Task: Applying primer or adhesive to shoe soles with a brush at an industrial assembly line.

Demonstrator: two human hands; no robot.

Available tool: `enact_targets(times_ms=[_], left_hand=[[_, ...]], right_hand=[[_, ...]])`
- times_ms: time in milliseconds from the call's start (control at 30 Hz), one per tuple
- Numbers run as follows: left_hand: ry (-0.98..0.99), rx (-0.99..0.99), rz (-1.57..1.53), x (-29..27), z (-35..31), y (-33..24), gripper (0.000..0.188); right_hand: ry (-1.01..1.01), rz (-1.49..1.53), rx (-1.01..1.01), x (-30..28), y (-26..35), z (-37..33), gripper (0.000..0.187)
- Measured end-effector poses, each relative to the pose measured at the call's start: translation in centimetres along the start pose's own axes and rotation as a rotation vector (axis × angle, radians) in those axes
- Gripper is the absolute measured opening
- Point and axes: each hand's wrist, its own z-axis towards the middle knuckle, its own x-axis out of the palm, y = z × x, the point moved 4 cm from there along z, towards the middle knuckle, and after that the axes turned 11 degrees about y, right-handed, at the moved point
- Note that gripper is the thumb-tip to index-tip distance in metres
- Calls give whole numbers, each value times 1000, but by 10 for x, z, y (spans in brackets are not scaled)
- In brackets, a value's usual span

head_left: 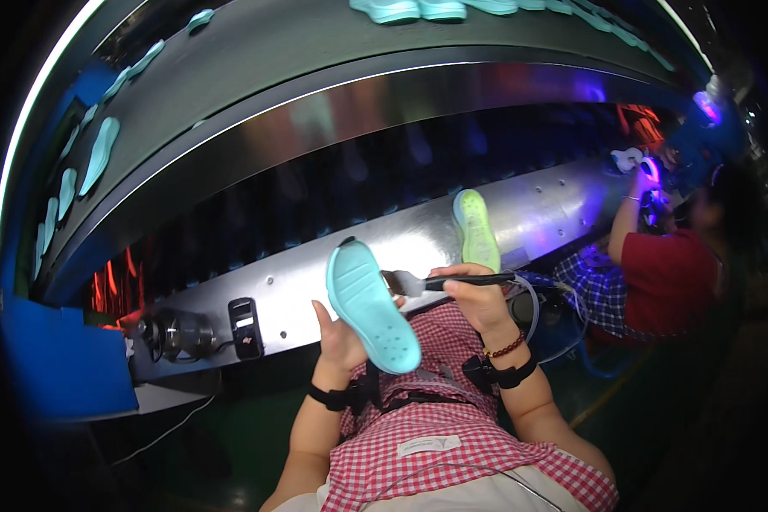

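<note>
A turquoise shoe sole [369,299] is tilted in front of me, with a row of small holes toward its near end. My left hand [340,343] grips it from beneath and along its side, with the thumb up and the other fingers mostly hidden behind it. My right hand [480,303] is closed around the black handle of a flat brush [408,283]. The brush head is at the sole's right edge; I cannot tell whether it touches. Beyond the right hand, a yellow-green sole [478,235] lies on the metal ledge [303,299].
Above the ledge, a dark conveyor belt [290,60] carries several turquoise soles [101,154]. A glass jar [186,334] and a black device [246,328] sit at the ledge's left. A co-worker in red [670,277] sits at right, near hoses [533,311].
</note>
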Motion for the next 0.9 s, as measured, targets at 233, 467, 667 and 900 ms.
enact_targets(times_ms=[233,467,667,900], left_hand=[[-246,72,-104,5,1,10,82],[-531,279,140,-20,3,8,66],[-455,247,151,-5,-12,-28,76],[-313,151,-19,18,13,1,70]], right_hand=[[12,-315,100,35,-11,38,20],[320,-1058,-294,83,-12,24,20],[719,-1028,88,73,10,-1,17],[258,-512,74,65,16,24,18]])
